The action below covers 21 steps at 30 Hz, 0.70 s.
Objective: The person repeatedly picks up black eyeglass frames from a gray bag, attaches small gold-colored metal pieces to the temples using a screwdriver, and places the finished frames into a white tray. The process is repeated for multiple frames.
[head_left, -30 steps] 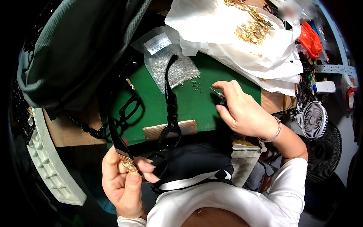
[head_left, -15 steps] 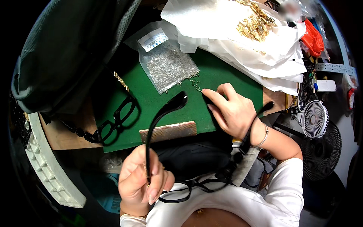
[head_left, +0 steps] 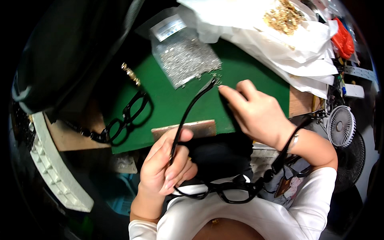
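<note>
My left hand (head_left: 166,166) is closed round one temple of a black eyeglass frame (head_left: 236,186). That temple points away from me, and its tip lies near a few tiny metal pieces (head_left: 217,76) on a green mat (head_left: 172,106). The rims hang close to my white shirt, and the other temple crosses in front of my right wrist. With its index finger stretched out, my right hand (head_left: 258,112) reaches beside the tiny pieces. Its thumb is mostly hidden. Just beyond lies a clear bag (head_left: 188,60) filled with small silvery parts.
Another black eyeglass frame (head_left: 125,116) rests at the mat's left, below a gold-coloured piece (head_left: 131,74). A ridged block (head_left: 204,128) sits at the near edge. Gold-coloured parts (head_left: 284,18) lie on white paper (head_left: 256,44) at far right. A small white fan (head_left: 341,126) stands right; dark fabric (head_left: 76,52) hangs left.
My left hand has moved away from me and rightward with the eyeglass frame, bringing the temple tip near the tiny pieces. The whole view has shifted slightly; my right hand stays by the pieces.
</note>
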Available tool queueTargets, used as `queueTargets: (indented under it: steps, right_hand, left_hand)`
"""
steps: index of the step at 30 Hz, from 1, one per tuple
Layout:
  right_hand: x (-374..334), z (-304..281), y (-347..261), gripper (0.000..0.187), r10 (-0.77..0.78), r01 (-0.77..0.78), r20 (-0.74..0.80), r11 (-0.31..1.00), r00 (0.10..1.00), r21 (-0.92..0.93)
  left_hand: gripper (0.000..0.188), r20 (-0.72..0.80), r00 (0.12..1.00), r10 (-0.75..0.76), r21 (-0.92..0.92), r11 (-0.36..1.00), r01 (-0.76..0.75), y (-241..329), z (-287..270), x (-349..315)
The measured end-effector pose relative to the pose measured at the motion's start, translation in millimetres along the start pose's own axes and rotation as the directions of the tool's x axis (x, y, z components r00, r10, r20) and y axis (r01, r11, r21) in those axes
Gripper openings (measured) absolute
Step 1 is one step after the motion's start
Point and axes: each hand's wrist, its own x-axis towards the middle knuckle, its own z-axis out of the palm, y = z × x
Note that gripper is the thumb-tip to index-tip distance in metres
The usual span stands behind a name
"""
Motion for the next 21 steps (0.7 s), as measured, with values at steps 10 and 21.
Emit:
queueTargets:
  steps: [10, 21]
  right_hand:
    - [19, -42, -44, 0.029, -0.32, -0.725, 0.678, -0.043, 0.662, 0.687]
    - [14, -40, -41, 0.032, -0.293, -0.787, 0.735, -0.127, 0.611, 0.603]
  left_hand:
    - [0.035, 0.084, 0.996, -0.04, -0.261, 0.963, 0.06, -10, -12, 2]
    - [0.036, 0.063, 0.995, -0.08, -0.097, 0.992, 0.086, -10, -12, 3]
